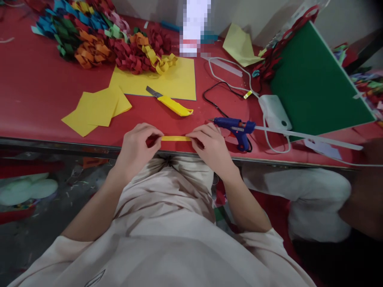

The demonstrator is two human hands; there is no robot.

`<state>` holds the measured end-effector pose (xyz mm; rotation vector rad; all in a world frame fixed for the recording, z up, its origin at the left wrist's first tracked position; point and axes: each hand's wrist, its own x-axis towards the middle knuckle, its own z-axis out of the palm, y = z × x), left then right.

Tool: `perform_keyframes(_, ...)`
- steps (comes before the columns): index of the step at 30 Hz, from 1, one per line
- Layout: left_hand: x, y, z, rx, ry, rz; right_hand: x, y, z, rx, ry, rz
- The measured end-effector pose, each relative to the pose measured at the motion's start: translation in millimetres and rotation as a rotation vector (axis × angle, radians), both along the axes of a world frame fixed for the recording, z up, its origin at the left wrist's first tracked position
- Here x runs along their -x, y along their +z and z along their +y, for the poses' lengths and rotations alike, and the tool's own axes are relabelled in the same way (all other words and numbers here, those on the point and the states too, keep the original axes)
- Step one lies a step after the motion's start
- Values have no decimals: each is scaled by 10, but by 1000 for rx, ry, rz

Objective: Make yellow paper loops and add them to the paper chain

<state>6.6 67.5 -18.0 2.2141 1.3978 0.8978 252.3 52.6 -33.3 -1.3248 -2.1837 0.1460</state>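
Note:
A narrow yellow paper strip point(176, 138) is stretched level between my hands at the near edge of the red table. My left hand point(140, 142) pinches its left end, thumb against fingertips. At the other end, my right hand point(209, 142) pinches the strip in the same way. Just right of that hand lies a blue glue gun point(235, 125) with a long glue stick point(311, 137) sticking out of its back. Beyond the strip rests a yellow utility knife point(173, 104), its blade out and pointing up-left. Several yellow paper squares point(97, 107) lie to the left.
A larger yellow sheet point(185, 79) lies behind the knife, under part of a heap of coloured paper chains point(125, 48). A white power adapter point(273, 111) with cables stands beside a leaning green board point(320, 83). Another person's leg point(299, 191) is at the right.

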Motion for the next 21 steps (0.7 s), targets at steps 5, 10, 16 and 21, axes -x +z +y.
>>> perform_keyframes(5,-12,16,34,28,-7,14,5,-2,30,20,9,13)
perform_keyframes(10,-19,70,77,43,-23,35,-31,-2,14,23,49,40)
perform_keyframes(16,79,18,72,-68,-112,124,-44,25,-37,47,43,11)
perform_keyframes(21,194,-62,-29,-139,-249,270,22,19,-199,21,-56,-119)
